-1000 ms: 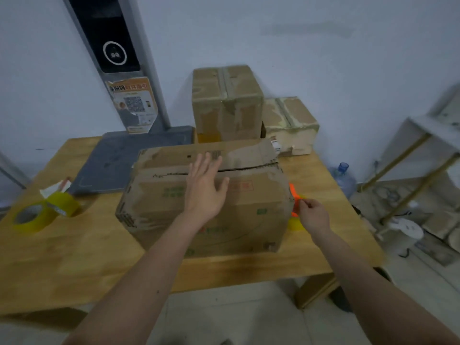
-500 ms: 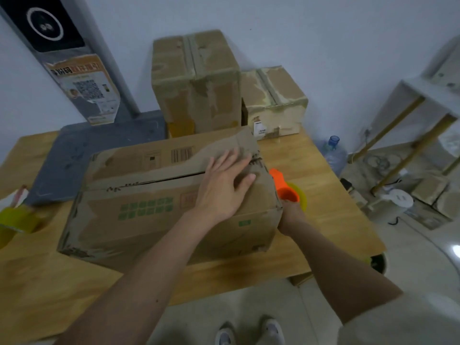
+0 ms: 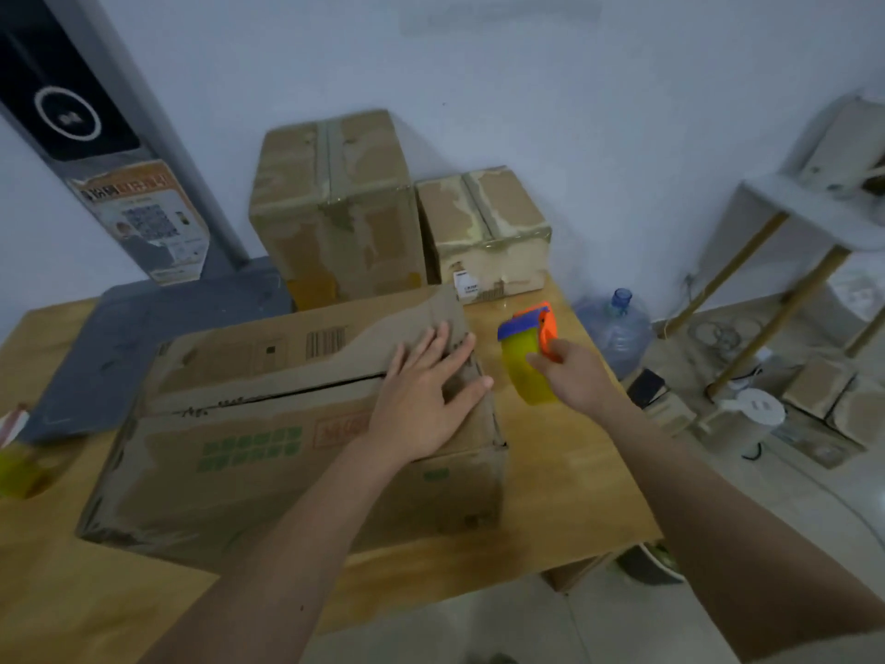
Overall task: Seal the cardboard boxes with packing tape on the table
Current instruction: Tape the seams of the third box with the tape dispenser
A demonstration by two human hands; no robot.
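Left hand [image 3: 426, 400] lies flat, pinning the big brown cardboard box [image 3: 297, 424] flaps mid-frame; our right hand [image 3: 572, 376] grips the orange-handled yellow tape dispenser [image 3: 529, 357] beside it. Next we'd tape the seam.

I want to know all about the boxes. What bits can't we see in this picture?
Head view:
- Inside the big box: its flaps cover it.
- The right end of its seam: the left hand lies flat on it.
- The tape holder's handle: the right hand wraps it.
- The yellow roll at the left: cut by the edge, blurred.
- The small box's label: too small to read.
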